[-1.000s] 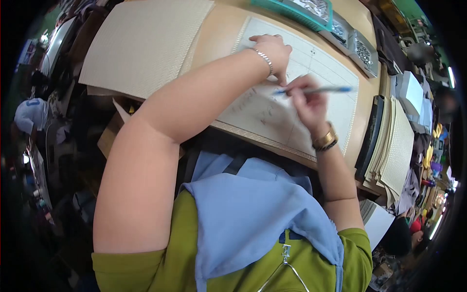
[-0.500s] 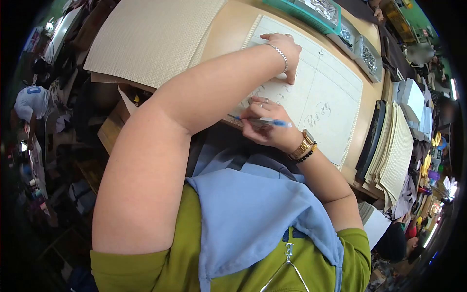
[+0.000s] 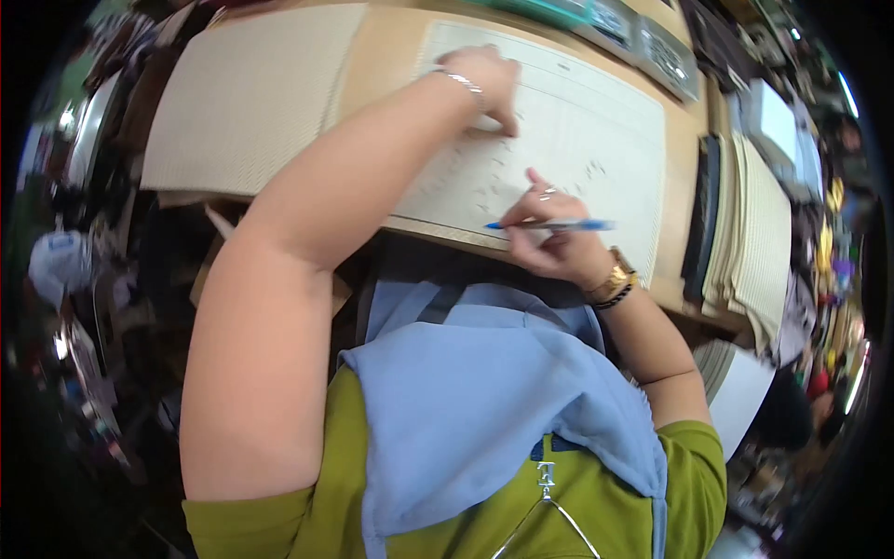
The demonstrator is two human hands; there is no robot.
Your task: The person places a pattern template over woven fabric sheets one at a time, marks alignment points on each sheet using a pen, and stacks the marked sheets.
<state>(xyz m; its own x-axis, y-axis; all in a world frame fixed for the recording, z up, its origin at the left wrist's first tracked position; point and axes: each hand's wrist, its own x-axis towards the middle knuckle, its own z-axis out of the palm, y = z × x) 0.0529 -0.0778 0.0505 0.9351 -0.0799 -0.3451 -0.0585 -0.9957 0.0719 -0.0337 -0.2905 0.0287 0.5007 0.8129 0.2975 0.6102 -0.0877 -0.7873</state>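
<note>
A pale sheet with ruled lines and dark handwritten marks lies on the table in front of me. My left hand, wearing a silver bracelet, rests on its far left part with fingers spread and nothing visible in them. Near the sheet's closest edge, my right hand pinches a pen with a blue tip and a blue far end. The tip is close to the sheet's surface; whether it touches cannot be made out. A ring and a gold watch are on that hand and wrist.
Large textured cream sheets lie at the left of the wooden table. Grey trays of small metal parts and a green basket stand at the back. At the right is a stack of cream sheets beside a dark strip.
The view has shifted, blurring the scene slightly. My right hand has moved right with the pen, away from my left forearm. My left hand stays on the sheet.
</note>
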